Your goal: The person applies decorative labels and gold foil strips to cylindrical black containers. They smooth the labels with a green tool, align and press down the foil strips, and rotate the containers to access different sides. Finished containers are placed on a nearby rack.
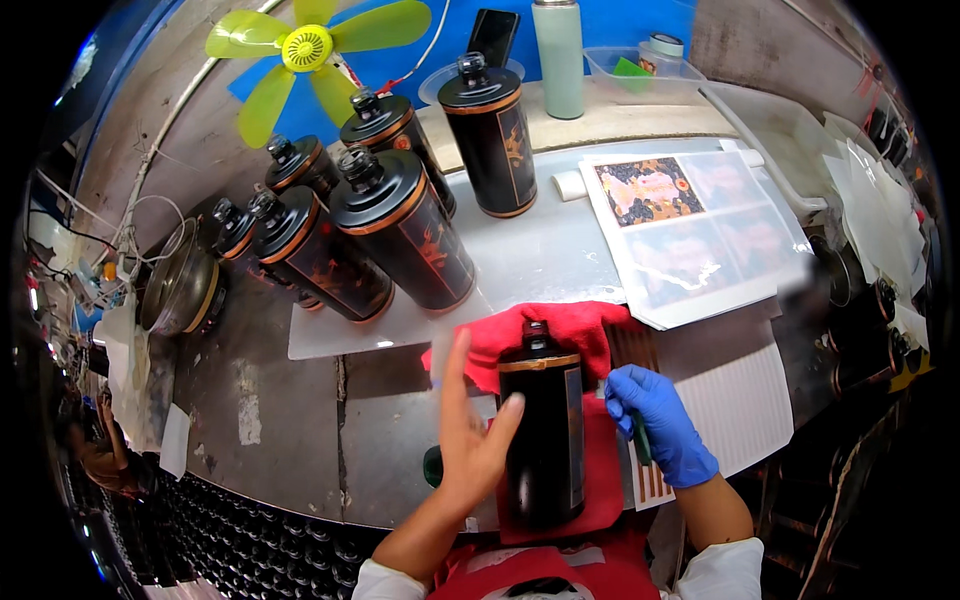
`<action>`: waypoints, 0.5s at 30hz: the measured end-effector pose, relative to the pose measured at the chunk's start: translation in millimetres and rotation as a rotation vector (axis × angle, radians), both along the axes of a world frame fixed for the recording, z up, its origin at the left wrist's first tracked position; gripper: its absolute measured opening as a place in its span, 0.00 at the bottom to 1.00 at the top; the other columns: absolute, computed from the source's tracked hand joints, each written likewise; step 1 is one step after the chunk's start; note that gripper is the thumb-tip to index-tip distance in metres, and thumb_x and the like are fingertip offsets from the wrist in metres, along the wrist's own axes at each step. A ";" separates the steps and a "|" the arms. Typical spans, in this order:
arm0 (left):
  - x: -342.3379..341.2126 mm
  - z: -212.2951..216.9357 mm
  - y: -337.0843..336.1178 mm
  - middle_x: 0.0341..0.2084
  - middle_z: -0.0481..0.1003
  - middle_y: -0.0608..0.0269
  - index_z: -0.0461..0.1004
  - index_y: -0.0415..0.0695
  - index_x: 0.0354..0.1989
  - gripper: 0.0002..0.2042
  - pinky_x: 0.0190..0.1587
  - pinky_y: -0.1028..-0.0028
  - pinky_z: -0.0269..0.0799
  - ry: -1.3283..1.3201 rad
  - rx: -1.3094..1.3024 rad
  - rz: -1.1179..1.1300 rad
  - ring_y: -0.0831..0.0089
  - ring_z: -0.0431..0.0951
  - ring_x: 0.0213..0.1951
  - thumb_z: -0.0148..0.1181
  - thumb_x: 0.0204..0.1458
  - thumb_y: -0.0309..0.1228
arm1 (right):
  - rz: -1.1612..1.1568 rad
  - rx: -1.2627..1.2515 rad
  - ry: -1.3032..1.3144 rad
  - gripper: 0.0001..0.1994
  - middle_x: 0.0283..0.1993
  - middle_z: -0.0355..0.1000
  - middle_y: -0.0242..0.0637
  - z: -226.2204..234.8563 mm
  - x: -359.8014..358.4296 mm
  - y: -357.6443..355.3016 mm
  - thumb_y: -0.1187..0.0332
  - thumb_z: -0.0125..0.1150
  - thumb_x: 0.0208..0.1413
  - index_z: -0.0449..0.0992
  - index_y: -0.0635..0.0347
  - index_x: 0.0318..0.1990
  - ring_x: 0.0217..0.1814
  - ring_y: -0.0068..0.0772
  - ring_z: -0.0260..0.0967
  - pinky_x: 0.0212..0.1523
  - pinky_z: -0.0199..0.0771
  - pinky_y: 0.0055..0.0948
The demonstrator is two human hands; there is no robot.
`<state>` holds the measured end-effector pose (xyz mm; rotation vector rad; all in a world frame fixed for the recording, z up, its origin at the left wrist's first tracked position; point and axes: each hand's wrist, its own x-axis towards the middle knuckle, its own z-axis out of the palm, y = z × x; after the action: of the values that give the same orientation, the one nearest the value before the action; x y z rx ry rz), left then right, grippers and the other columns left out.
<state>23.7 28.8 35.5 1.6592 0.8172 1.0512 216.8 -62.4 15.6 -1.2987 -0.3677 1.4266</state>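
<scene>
I see a grey table (240, 400) across the middle of the frame, with a cluster of black bottles (410, 230) standing at upper left. The near bottle (540, 440) is at lower centre, its neck toward the top, seen against a crumpled red cloth (480, 345). On its left, the left hand (470, 440) is spread; I cannot tell whether it touches. On its right, the blue-gloved right hand (665, 425) pinches a green tool (641, 445).

Gry wall (735, 60) w/ blue panel (645, 20); dk tbl (290, 445).
</scene>
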 end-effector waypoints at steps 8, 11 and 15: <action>27.8 -8.6 19.6 0.58 0.57 0.56 0.46 0.38 0.65 0.35 0.59 0.72 0.58 -0.036 -0.107 -0.012 0.71 0.62 0.57 0.55 0.49 0.17 | 0.121 -0.018 -0.044 0.09 0.22 0.69 0.28 0.1 -12.8 -1.0 0.64 0.59 0.56 0.74 0.60 0.33 0.20 0.13 0.62 0.21 0.60 0.13; 29.4 -4.0 16.9 0.58 0.58 0.55 0.48 0.39 0.65 0.33 0.60 0.70 0.54 -0.211 -0.297 -0.027 0.70 0.60 0.58 0.57 0.51 0.23 | 0.126 -0.026 -0.032 0.09 0.22 0.69 0.28 -0.6 -10.8 0.6 0.64 0.59 0.56 0.74 0.60 0.33 0.20 0.13 0.62 0.21 0.60 0.13; 27.8 0.4 15.5 0.59 0.57 0.53 0.49 0.39 0.65 0.33 0.62 0.69 0.50 -0.388 -0.446 -0.055 0.68 0.58 0.60 0.58 0.52 0.29 | 0.089 0.001 -0.041 0.09 0.22 0.69 0.28 5.6 -4.5 3.3 0.64 0.58 0.56 0.74 0.60 0.33 0.21 0.13 0.62 0.21 0.60 0.13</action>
<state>51.4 44.2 35.8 1.0554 0.6817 1.0207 212.3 -59.0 21.1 -1.3269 -0.4586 1.4755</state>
